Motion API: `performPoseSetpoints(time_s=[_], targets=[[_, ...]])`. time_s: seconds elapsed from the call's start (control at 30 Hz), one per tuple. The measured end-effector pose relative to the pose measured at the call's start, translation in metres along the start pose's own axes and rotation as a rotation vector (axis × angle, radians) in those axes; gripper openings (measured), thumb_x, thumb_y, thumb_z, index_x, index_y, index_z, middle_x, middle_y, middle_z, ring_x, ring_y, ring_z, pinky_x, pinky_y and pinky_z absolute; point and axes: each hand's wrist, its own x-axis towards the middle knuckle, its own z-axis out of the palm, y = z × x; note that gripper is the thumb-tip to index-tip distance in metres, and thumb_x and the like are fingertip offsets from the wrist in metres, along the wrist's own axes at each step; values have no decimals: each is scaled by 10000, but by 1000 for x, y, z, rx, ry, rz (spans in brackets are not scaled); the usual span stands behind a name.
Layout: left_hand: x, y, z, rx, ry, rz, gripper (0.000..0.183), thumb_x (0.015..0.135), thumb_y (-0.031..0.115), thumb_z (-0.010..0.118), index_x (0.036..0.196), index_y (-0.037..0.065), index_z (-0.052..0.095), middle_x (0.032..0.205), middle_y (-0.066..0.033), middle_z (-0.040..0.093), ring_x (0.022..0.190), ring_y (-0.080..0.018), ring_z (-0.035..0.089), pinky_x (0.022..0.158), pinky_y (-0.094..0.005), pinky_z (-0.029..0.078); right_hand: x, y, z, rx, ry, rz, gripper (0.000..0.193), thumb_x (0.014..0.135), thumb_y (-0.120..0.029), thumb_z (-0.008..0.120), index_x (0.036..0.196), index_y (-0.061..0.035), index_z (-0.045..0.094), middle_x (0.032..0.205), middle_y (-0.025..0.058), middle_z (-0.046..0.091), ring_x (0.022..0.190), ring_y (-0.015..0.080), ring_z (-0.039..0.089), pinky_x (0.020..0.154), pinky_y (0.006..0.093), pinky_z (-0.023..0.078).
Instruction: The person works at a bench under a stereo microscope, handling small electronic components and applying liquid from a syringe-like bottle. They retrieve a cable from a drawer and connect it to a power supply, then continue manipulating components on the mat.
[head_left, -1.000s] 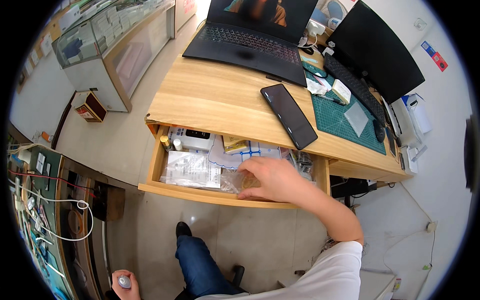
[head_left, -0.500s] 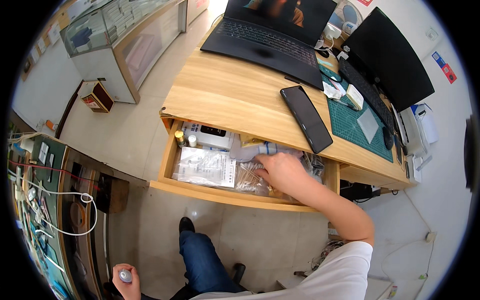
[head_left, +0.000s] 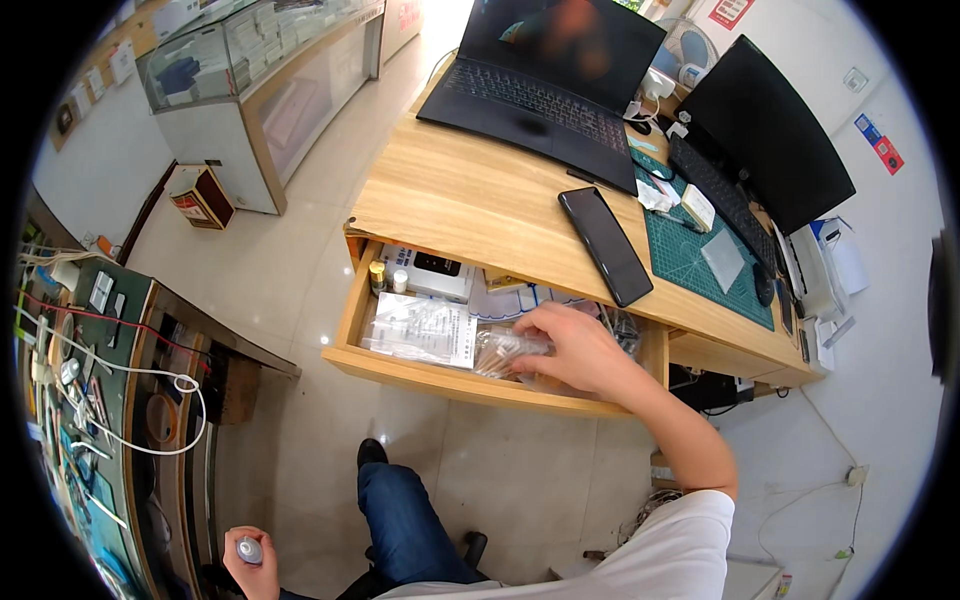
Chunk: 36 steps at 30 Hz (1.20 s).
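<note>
We record the bare right hand [head_left: 572,352] inside the open pale-wood drawer [head_left: 440,386], at a clear plastic bag of thin pale sticks [head_left: 494,355]; its fingers [head_left: 541,316] curve apart from the thumb, with clear plastic between, but we cannot tell whether they grip it. Left of the bag we note a flat white packet in clear film [head_left: 424,328]. Our left hand [head_left: 256,574] is closed around a grey round-topped object [head_left: 249,550]. Above, a black rectangular phone [head_left: 605,246] lies on the pale-wood bench [head_left: 470,190].
</note>
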Motion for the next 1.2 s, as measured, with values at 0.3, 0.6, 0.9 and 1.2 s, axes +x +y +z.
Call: performPoseSetpoints(time_s=[0.3, 0.6, 0.9, 1.2], targets=[[-8, 10, -7, 57, 22, 49, 134, 852, -67, 622, 887, 17, 524, 853, -66, 578, 765, -135, 562, 709, -267, 472, -13, 3, -15, 85, -28, -70, 178, 867, -120, 659, 1030, -56, 687, 978, 105, 678, 906, 284, 677, 792, 376, 539], [-19, 1, -19, 27, 91, 64, 135, 844, -63, 631, 887, 13, 529, 835, -74, 581, 756, -145, 571, 707, -278, 476, -9, 3, -1, -257, 115, -327, 119, 852, -177, 685, 907, -91, 624, 805, 69, 665, 810, 283, 680, 704, 412, 536], [-32, 8, -30, 7, 119, 59, 128, 848, -60, 629, 886, 11, 530, 817, -69, 576, 745, -142, 566, 694, -280, 472, -18, -9, -5, -284, 104, -373, 107, 838, -81, 622, 916, -125, 680, 875, 53, 693, 843, 290, 691, 720, 415, 546], [-43, 4, -38, -10, 163, 72, 136, 836, -57, 640, 886, 10, 533, 814, -66, 573, 742, -140, 560, 700, -277, 471, -15, -11, -15, -188, -83, -240, 206, 843, -66, 598, 1038, -122, 633, 996, 75, 686, 964, 299, 665, 806, 418, 533]])
